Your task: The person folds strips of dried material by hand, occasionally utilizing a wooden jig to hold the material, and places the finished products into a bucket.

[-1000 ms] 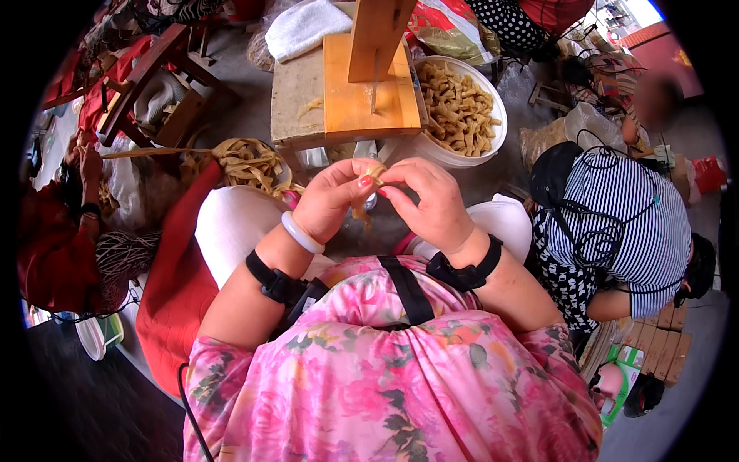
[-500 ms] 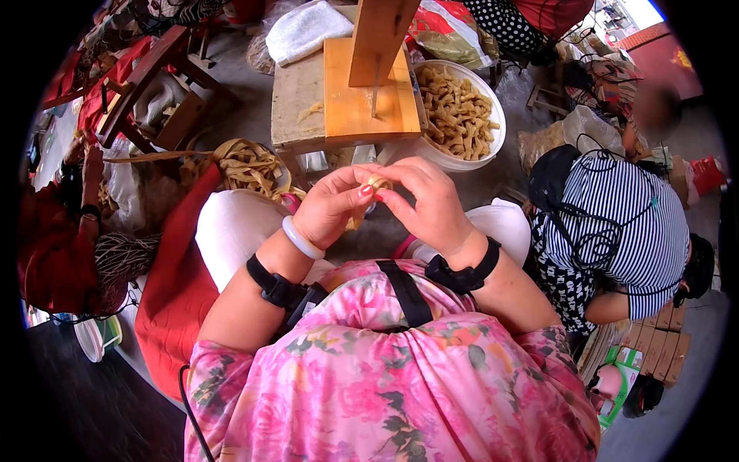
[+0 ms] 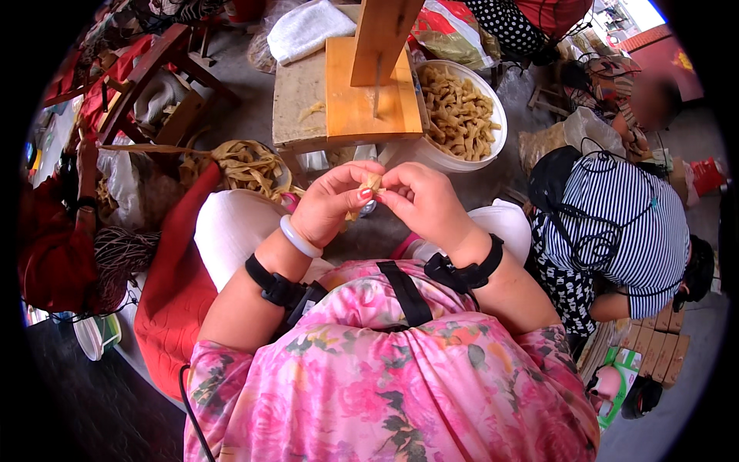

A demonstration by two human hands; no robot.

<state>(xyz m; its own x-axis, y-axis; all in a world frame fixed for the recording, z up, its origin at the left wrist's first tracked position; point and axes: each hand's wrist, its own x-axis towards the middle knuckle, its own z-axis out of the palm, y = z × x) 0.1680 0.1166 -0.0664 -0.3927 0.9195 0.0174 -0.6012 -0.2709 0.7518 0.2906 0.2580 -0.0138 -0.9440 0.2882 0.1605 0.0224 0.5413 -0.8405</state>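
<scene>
Both hands meet in front of my lap around a knotted tan strip point(image 3: 373, 182), soft and flat-looking. My left hand point(image 3: 332, 202) pinches it between thumb and fingers, and a loose tan end hangs beneath that hand. From the other side my right hand point(image 3: 425, 202) grips it with thumb and forefinger, the remaining fingers curled. Long tan strips point(image 3: 250, 165) lie heaped by my left knee. Beyond my right hand, a white tub point(image 3: 502, 127) holds many short knotted tan pieces point(image 3: 458, 112). Exactly how the knot is wrapped is hidden by the fingertips.
Ahead stands a low table point(image 3: 296, 104) bearing a wooden board with an upright post point(image 3: 381, 46) and a white towel point(image 3: 309, 31). A person in a striped top point(image 3: 627, 223) bends at my right. A wooden stool point(image 3: 165, 88) and red cloth point(image 3: 181, 285) are leftward.
The strip's open loop has drawn into a smaller, tighter knot. My right fingers have moved slightly and now pinch its right side.
</scene>
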